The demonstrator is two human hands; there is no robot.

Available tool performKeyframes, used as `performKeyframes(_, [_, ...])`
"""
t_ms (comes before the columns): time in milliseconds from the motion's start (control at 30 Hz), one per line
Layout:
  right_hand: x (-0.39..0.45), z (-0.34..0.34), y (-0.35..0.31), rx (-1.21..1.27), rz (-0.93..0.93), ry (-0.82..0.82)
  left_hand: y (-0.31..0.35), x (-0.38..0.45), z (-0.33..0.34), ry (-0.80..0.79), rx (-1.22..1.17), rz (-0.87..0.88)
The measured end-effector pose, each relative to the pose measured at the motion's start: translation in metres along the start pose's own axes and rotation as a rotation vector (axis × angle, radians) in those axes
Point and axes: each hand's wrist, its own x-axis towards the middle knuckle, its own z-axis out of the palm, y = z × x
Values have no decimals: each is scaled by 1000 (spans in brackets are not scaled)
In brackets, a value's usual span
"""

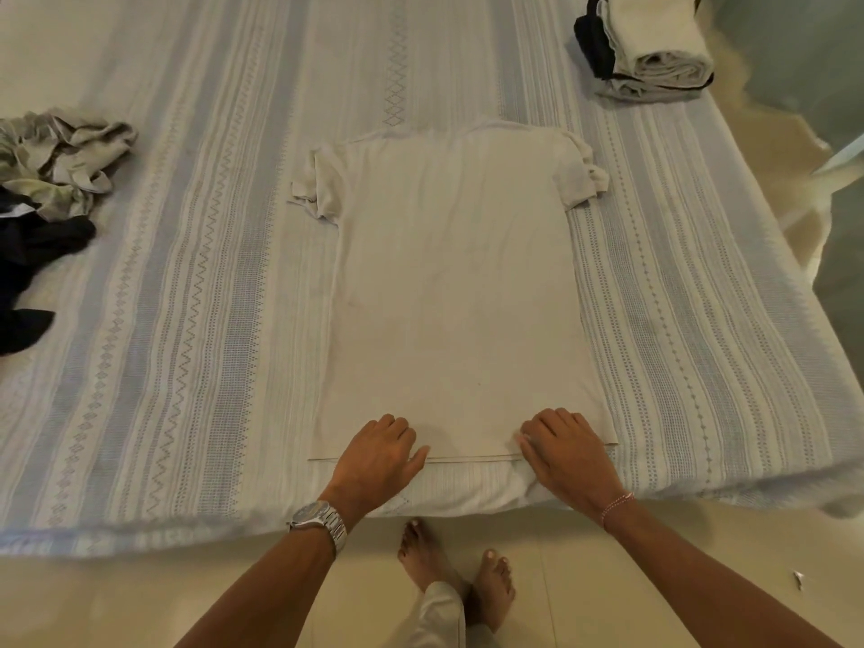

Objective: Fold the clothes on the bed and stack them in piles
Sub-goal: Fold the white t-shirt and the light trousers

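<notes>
Striped bed (187, 282) bears a cream T-shirt (453, 282), its hem under left hand (376, 456) and right hand (568, 453), each grip flat, fingers straight.

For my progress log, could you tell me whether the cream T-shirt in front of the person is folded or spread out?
Spread out: the cream T-shirt lies flat on the bed, both sleeves out, with both hands at its near hem.

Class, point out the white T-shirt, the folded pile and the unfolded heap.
white T-shirt (458, 292), head view, middle of its body.
folded pile (654, 44), head view, top white garment.
unfolded heap (61, 156), head view, crumpled pale cloth.
</notes>
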Motion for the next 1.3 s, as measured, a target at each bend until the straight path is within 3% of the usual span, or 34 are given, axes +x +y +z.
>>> performKeyframes(100, [14,-6,9,6,125,38,3,26,-4,-26,-39,-23])
performKeyframes(267, [19,-3,28,-64,346,-64,9,58,1,-396,-59,-132])
performKeyframes(400, [12,-9,32,-171,618,-51,13,86,1,-329,39,1])
performKeyframes(467, [16,-11,36,-142,661,17,21,111,3,-236,85,92])
performKeyframes(567, [25,-7,46,-21,736,117,36,153,3,-223,65,119])
performKeyframes(833, [47,2,77,65,783,60,62,239,6,-274,-41,102])
performKeyframes(1100, [161,-13,141,482,926,108,11,319,-5,-239,-93,79])
performKeyframes(1300, [268,-35,198,1105,1232,242,-32,385,-11,-187,-124,52])
